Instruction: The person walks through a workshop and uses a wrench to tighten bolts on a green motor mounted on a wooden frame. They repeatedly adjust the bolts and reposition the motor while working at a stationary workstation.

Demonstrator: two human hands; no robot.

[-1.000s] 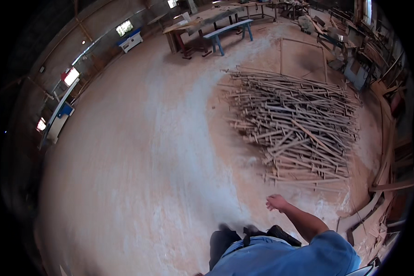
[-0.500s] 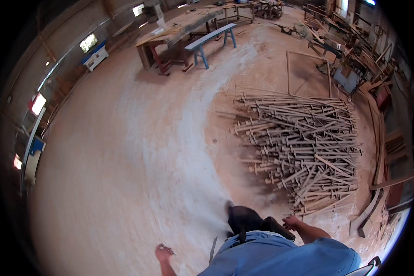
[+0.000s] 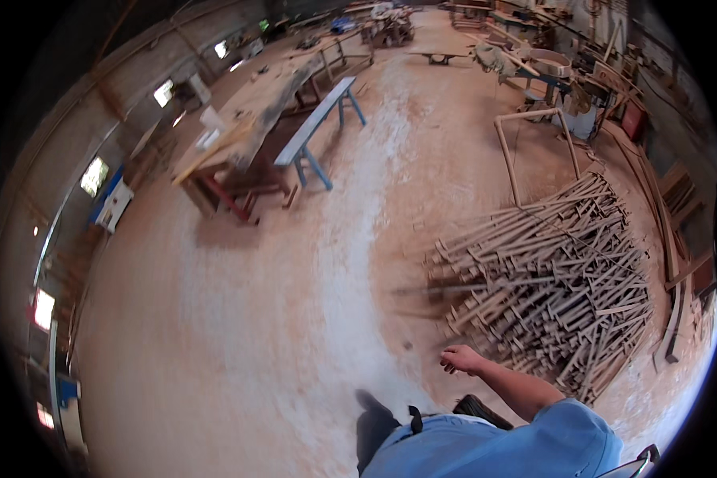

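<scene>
My right hand (image 3: 459,359) is stretched forward past my blue shirt (image 3: 502,446), its fingers loosely bent and a little apart. I see nothing in it. Below and to the right of that hand, nearest to it, lies a big pile of wooden clamp-like bars (image 3: 550,295) on the floor, heaped roughly parallel with cross-pieces at their ends; hand and pile look apart. My left hand is out of the picture. One dark-trousered leg (image 3: 373,426) is stepping ahead of me, blurred.
A long wooden workbench (image 3: 239,139) stands ahead on the left, with a narrow blue-legged bench (image 3: 315,127) beside it. A wooden frame (image 3: 529,116) rises behind the pile. Machinery (image 3: 550,64) and planks (image 3: 649,199) line the right; a pale dusty track (image 3: 350,239) runs along the floor.
I have moved forward, so the workbench and blue-legged bench appear nearer and lower. My right hand has swung forward from beside my hip. The left hand has left the picture.
</scene>
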